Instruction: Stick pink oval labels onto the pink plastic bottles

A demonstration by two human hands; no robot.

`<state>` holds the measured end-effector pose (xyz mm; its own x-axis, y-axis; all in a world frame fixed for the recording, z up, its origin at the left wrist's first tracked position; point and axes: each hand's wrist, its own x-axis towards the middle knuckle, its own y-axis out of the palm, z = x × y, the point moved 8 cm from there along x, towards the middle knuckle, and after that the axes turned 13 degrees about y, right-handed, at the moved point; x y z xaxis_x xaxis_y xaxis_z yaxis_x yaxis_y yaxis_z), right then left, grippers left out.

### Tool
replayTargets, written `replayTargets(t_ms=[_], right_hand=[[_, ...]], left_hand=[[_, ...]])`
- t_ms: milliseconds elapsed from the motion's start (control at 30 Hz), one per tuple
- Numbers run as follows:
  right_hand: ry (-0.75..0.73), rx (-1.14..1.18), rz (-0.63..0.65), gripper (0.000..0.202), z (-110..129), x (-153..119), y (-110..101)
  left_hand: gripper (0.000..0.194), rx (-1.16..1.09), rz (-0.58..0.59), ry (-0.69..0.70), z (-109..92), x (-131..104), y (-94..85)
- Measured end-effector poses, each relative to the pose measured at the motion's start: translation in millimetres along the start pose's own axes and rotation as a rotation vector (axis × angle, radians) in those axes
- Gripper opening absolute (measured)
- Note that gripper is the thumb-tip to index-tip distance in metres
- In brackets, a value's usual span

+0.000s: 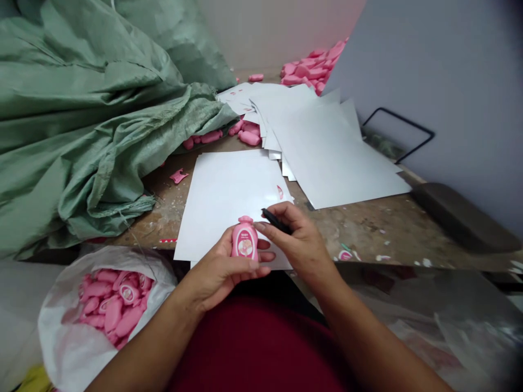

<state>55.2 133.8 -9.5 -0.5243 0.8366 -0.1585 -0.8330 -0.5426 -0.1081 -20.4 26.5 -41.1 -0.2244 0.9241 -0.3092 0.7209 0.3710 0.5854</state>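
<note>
The pink bottle (245, 242) is held upright over the near edge of the paper stack (229, 190), label up twd the camera. It is cradled in the L hand (223, 267), palm up, w/ the thumb laid across its lower front & the fingers curled behind, tips out past the far side, slightly parted. In the R hand (302, 239) a black tool (277, 221) is pinched btwn thumb & fingers, its tip pointed just beside the bottle's neck; whether the bottle is touched by that thumb can't be told.

A small sticker (280, 191) is seen on the paper stack, nr its right edge. Right of & beyond the stack, loose sheets (330, 152) are fanned out; left of it, a green sack (102, 109) is slumped on the table (368, 228). Below-left of it, more bottles (113, 316) are held in a white bag (61, 316).

Judged by looks, the bottle is prob. light, smooth plastic, fairly stiff, a bit slippery if gripped loosely, not v. fragile. It is best held by the sides at the waist, w/ the label edges kept free of the fingertips.
</note>
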Motion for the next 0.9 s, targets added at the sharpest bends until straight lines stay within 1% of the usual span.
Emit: replayTargets(t_ms=[67, 133, 200, 233, 300, 367, 400, 433, 467, 500, 533, 567, 600, 633, 700, 733, 767, 800, 867, 900], right_hand=[[-0.008, -0.015, -0.033, 0.020, -2, 3, -4], [0.014, -0.020, -0.038, 0.021, -7, 5, -7], [0.034, -0.026, -0.055, 0.023, -10, 7, -12], [0.041, -0.030, -0.069, 0.025, -11, 9, -16], [0.065, -0.033, -0.101, 0.029, -15, 13, -26], [0.128, -0.030, -0.136, 0.032, -20, 19, -38], [0.163, -0.027, -0.156, 0.033, -23, 23, -45], [0.192, -0.027, -0.180, 0.033, -25, 25, -50], [0.215, -0.033, -0.206, 0.033, -26, 28, -56], [0.229, -0.042, -0.231, 0.033, -26, 30, -60], [0.237, -0.056, -0.254, 0.033, -25, 31, -64], [0.239, -0.075, -0.279, 0.032, -24, 32, -68], [0.237, -0.102, -0.313, 0.032, -23, 33, -72], [0.232, -0.132, -0.343, 0.031, -22, 33, -76], [0.216, -0.192, -0.386, 0.028, -23, 33, -84], [0.210, -0.223, -0.396, 0.026, -25, 34, -88], [0.207, -0.249, -0.394, 0.024, -29, 34, -91], [0.208, -0.270, -0.381, 0.023, -35, 35, -94], [0.217, -0.303, -0.356, 0.023, -49, 36, -98], [0.221, -0.318, -0.335, 0.024, -56, 36, -97]], left_hand=[[0.051, -0.049, -0.019, 0.001, -2, 2, -4.7], [0.047, -0.064, -0.052, 0.011, -8, 3, -14.6], [0.047, 0.005, -0.091, 0.025, -20, -4, -34.6], [0.048, 0.084, -0.112, 0.034, -29, -12, -49.6], [0.048, 0.331, -0.166, 0.040, -51, -39, -89.1], [0.047, 0.677, -0.259, 0.017, -78, -76, -136.6], [0.048, 0.873, -0.336, 0.007, -94, -96, -159.8], [0.052, 1.059, -0.422, 0.018, -113, -113, -178.3], [0.055, 1.198, -0.514, 0.051, -132, -127, -190.5], [0.057, 1.298, -0.566, 0.079, -147, -135, -194.8], [0.057, 1.361, -0.589, 0.110, -158, -135, -192.5], [0.055, 1.397, -0.582, 0.148, -165, -128, -184.5], [0.052, 1.422, -0.541, 0.193, -170, -113, -171.7], [0.046, 1.444, -0.494, 0.250, -173, -93, -156.8], [0.035, 1.504, -0.388, 0.422, -179, -41, -126.5], [0.031, 1.524, -0.365, 0.488, -182, -13, -118.2], [0.031, 1.532, -0.367, 0.516, -184, 15, -116.8], [0.031, 1.538, -0.379, 0.537, -188, 42, -119.7], [0.031, 1.548, -0.443, 0.568, -202, 86, -134.1], [0.031, 1.537, -0.464, 0.584, -210, 102, -142.1]])
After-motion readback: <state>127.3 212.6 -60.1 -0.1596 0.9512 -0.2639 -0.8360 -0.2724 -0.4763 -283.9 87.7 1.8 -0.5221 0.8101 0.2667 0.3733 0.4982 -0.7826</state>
